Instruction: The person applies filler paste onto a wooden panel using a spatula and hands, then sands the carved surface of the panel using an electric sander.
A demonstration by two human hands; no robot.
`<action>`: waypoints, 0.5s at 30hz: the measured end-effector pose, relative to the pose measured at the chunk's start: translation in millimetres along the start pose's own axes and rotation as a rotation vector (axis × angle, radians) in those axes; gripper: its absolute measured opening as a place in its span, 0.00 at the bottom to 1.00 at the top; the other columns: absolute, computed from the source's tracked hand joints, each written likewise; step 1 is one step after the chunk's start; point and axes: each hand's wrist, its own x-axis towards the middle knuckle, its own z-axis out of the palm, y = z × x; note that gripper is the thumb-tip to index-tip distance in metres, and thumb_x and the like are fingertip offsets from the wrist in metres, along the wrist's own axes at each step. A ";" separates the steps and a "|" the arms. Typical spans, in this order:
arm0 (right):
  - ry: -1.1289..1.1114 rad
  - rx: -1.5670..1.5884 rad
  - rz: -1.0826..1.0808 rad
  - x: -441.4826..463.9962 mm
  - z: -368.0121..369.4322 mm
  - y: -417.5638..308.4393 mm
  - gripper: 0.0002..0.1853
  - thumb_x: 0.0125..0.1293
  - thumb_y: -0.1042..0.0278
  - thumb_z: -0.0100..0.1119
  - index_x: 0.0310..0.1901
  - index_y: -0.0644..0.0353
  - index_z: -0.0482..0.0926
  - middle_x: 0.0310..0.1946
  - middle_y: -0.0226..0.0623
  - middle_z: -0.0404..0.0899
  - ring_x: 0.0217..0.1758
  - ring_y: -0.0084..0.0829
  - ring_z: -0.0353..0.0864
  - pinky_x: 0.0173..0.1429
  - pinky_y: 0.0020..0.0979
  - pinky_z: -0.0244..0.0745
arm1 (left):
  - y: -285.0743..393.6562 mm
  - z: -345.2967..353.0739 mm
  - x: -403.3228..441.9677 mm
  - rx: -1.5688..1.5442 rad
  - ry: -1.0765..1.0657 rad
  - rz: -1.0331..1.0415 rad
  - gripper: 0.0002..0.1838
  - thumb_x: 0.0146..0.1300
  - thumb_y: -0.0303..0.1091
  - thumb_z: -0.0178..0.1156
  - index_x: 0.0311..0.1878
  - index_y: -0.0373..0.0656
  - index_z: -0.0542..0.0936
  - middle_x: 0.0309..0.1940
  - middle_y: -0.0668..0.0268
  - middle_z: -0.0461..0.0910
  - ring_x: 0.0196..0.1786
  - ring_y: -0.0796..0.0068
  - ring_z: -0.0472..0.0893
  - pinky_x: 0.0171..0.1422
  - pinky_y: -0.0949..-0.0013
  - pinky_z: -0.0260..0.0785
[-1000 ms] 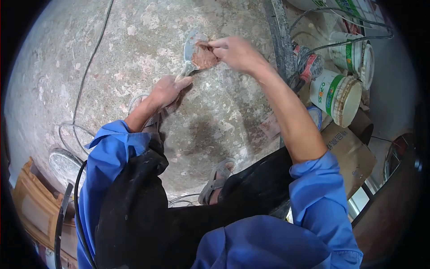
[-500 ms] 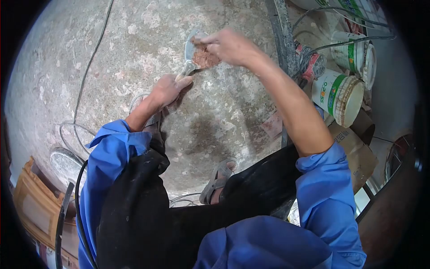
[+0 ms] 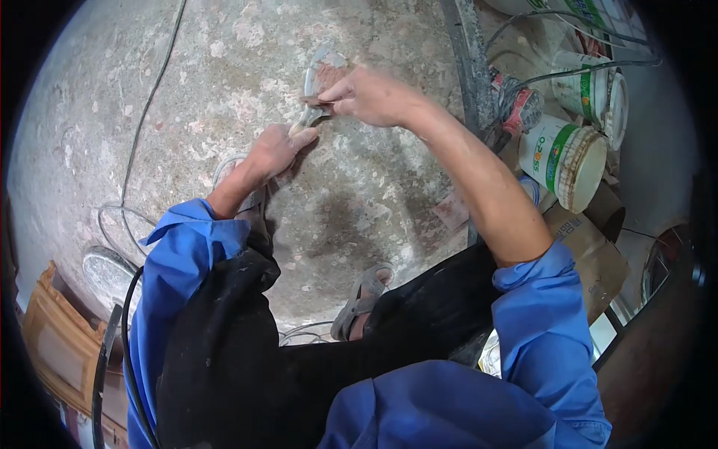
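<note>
A person's left hand (image 3: pixel 275 152) is closed around the handle of a scraper (image 3: pixel 310 114), whose smooth, pale metal blade flares into a rounded edge just beyond those fingers. Clumpy, pinkish-brown paste (image 3: pixel 329 73) coats the blade, forward of the right hand (image 3: pixel 378 96), whose thumb and fingers pinch a thin, flat piece (image 3: pixel 314 100) across the scraper near its neck; a slight blur hides that piece's exact form. Below both sets of fingers is a rough concrete floor (image 3: pixel 224 97), mottled grey and blotched with white and pink, stretching broadly ahead and to the left of the left fingers, where a thin cable (image 3: pixel 155 86) crosses it. To the right of the right fingers, well apart, a straight, dusty dark beam (image 3: pixel 471 71) forms an edge on that side. Beyond the beam lie a plastic bucket (image 3: pixel 550 153), white with a green band and a crusted, stained end, and a similar white tub (image 3: pixel 576 93) farther out; what they hold cannot be seen. Nearer the body, right of the right fingers, sits a brown cardboard box (image 3: pixel 587 258), its contents hidden. Far behind the left fingers leans a wooden frame (image 3: pixel 45 307) with moulded edges.
</note>
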 end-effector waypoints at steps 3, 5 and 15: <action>-0.068 0.095 0.081 -13.8 -20.3 -3.2 0.18 0.74 0.70 0.58 0.62 0.49 0.87 0.59 0.39 0.88 0.26 0.26 0.78 0.35 0.31 0.81 | 9.4 -5.1 -0.9 0.003 -0.003 -0.003 0.25 0.74 0.52 0.60 0.29 0.38 0.82 0.20 0.64 0.77 0.21 0.72 0.72 0.27 0.67 0.65; 0.013 0.073 0.028 -8.4 -19.7 25.0 0.18 0.76 0.69 0.57 0.63 0.50 0.86 0.58 0.40 0.89 0.22 0.23 0.70 0.32 0.29 0.78 | 10.6 -5.2 -4.1 -0.001 0.000 0.014 0.25 0.74 0.52 0.61 0.29 0.38 0.82 0.20 0.64 0.77 0.21 0.73 0.72 0.27 0.68 0.64; 0.120 0.262 0.210 -59.7 0.2 22.3 0.21 0.79 0.70 0.50 0.70 0.52 0.80 0.63 0.48 0.84 0.16 0.14 0.59 0.26 0.20 0.72 | 19.0 -4.9 -8.1 -0.051 -0.024 -0.089 0.23 0.76 0.51 0.61 0.32 0.40 0.82 0.21 0.67 0.76 0.22 0.76 0.72 0.26 0.71 0.63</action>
